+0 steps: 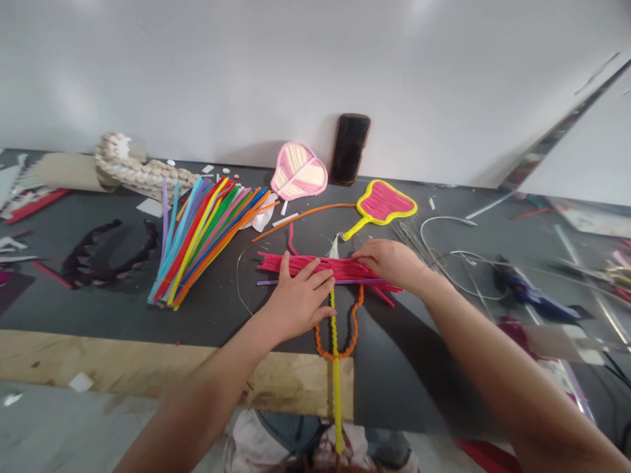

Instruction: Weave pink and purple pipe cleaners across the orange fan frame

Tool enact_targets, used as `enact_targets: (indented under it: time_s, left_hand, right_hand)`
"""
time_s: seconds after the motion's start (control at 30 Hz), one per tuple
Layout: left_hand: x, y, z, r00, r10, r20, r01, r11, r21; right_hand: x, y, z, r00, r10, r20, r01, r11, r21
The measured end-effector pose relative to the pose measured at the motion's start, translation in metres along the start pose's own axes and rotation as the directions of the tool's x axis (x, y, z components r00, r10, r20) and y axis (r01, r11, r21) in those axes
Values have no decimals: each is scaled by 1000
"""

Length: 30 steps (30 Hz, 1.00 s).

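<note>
A bundle of pink-red pipe cleaners (340,267) lies crosswise on the dark table. My left hand (302,297) rests on its left half, fingers spread and stretched out. At the right part of the bundle, my right hand (385,260) has its fingertips pinched together on the pink strands. One purple pipe cleaner (266,283) lies along the near side. From under the bundle a twisted orange pipe cleaner loop (337,355) hangs toward me, crossed by a long yellow twisted stem (337,387). A white tassel of threads (334,247) shows just behind the bundle.
Left lies a fan of coloured pipe cleaners (197,243). Behind are a pink-and-cream fan shape (298,172), a phone (350,148) against the wall, and a yellow-edged pink fan shape (387,202). Wires (444,263) and a blue-handled tool (527,292) lie right.
</note>
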<state>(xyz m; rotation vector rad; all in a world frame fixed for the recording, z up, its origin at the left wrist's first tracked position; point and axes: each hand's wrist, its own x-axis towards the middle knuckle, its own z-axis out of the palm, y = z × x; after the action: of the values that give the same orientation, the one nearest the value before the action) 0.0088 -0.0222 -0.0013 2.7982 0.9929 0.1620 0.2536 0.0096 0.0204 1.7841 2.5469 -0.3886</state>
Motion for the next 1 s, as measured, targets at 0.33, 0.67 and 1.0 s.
enact_targets:
  time_s: [0.33,0.67,1.0]
  left_hand:
    - [2,2,-1,1000,-9,5,9,1000,13]
    - [2,0,2,1000,-17,-18,17,1000,10]
    - [1,-1,4,1000,-7,-19,8,1000,18]
  right_hand:
    - [-20,-22,5,994,37,-101,-40,999,-28]
    - [4,-16,-5,994,65,83,-73,993,95]
    - [9,-10,3,997,-32,67,34,999,-26]
